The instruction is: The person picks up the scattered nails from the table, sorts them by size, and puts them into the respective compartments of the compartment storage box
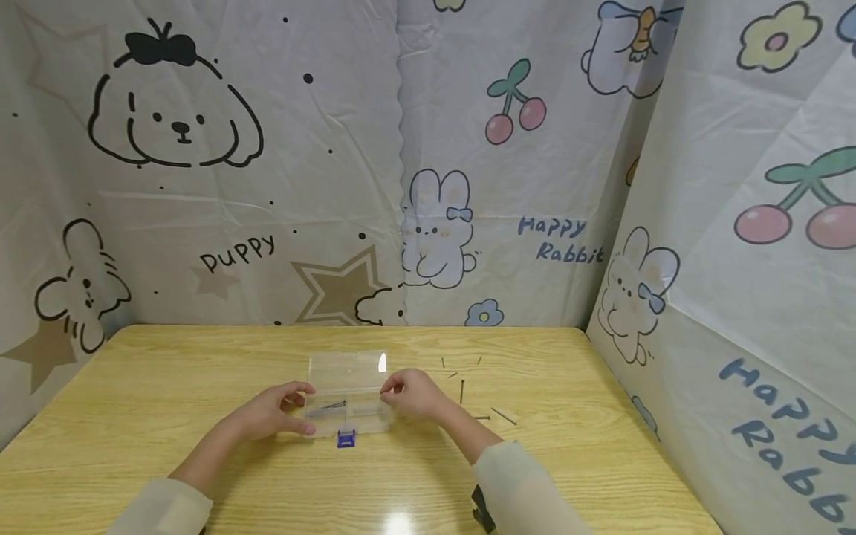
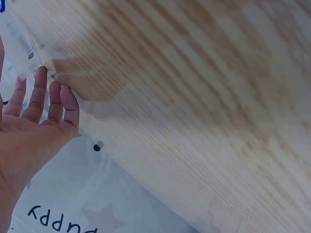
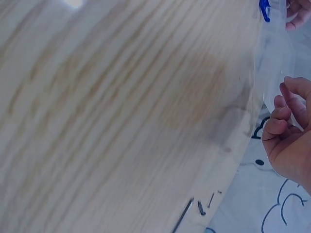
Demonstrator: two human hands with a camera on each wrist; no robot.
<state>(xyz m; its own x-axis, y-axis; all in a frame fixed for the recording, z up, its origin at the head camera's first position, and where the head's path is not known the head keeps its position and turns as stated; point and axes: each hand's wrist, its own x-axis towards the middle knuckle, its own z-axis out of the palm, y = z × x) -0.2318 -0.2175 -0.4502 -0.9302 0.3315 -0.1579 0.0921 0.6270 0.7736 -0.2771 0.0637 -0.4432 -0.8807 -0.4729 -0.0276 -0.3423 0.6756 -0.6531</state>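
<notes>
A clear plastic box (image 1: 366, 426) with a blue latch (image 1: 345, 438) at its front stands on the table, its clear lid (image 1: 348, 371) raised at the back. Long, thin nail-like pieces (image 1: 328, 405) lie in its left compartment. My left hand (image 1: 270, 410) grips the box's left side, thumb at the front corner and fingers farther back; the left wrist view shows those fingers (image 2: 40, 92) lightly bent. With curled fingers, my right hand (image 1: 416, 395) pinches at the right end of the hinge line. In the right wrist view its thumb and forefinger (image 3: 290, 90) meet beside the clear plastic.
Right of the box, several loose nail-like pieces (image 1: 462, 391) lie scattered, long ones nearer and short ones (image 1: 452, 374) farther back. A dark object (image 1: 481, 509) shows beside the right sleeve. Printed cloth (image 1: 334, 186) hangs behind the wooden table (image 1: 200, 364) and along its right.
</notes>
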